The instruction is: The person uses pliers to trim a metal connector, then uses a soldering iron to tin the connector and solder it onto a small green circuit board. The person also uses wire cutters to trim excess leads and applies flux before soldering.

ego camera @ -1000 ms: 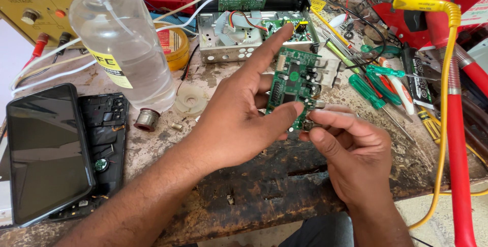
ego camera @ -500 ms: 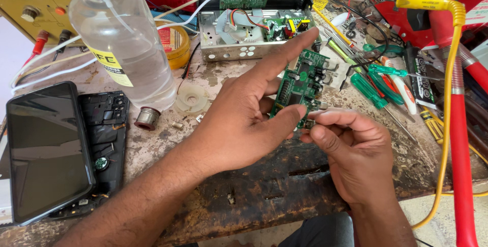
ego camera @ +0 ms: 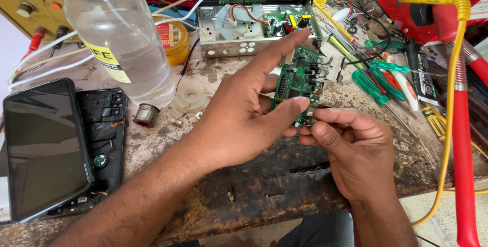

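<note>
— Head view first: where is the green circuit board (ego camera: 299, 81)?

— Held up above the bench (ego camera: 168, 140), just in front of the open metal chassis (ego camera: 254, 25). It stands nearly on edge, tilted, component side toward the camera.

— Who has it?

— The left hand (ego camera: 239, 120). Its fingers are closed on the board: the thumb (ego camera: 290, 109) presses the lower edge and the index finger reaches along the top edge, pointing toward the chassis.

— And the right hand (ego camera: 356, 145)?

— Just below the board, touching its bottom corner. Its fingers are pinched narrow there; whether they grip a small part or only the board's edge I cannot tell.

— What lies around?

— Right of the board, several green-handled screwdrivers (ego camera: 376, 81) lie on the bench, and beyond them a red tool with a yellow cable (ego camera: 455, 89). Left of the hands there is a white plastic gear (ego camera: 190, 94), a small solder spool (ego camera: 146, 114) and a clear plastic bottle (ego camera: 122, 38) standing upright. At the far left a phone screen (ego camera: 43, 145) lies beside its opened dark body (ego camera: 104, 125), touching it.
</note>
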Tool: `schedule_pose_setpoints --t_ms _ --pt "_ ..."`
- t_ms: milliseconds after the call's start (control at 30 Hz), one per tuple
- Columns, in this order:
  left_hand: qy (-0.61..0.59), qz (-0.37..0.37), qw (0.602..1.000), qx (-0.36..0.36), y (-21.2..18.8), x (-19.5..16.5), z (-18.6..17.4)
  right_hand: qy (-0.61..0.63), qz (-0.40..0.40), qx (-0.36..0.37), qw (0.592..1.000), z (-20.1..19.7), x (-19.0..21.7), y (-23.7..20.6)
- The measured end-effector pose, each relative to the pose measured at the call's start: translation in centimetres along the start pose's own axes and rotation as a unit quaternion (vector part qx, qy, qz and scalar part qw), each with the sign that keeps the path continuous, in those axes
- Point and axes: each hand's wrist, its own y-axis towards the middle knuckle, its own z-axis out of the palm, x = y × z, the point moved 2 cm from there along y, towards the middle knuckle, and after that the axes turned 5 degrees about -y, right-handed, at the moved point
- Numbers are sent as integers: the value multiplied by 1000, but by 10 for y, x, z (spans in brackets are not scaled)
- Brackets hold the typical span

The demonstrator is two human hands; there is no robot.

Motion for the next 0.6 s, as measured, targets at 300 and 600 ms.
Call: schedule_pose_setpoints --t_ms 300,600 --pt "-59 -20 998 -1 1 9 1 37 26 6 999 -4 -3 2" --pt "-59 -3 998 -8 0 5 5 49 27 18 998 -5 -2 3"
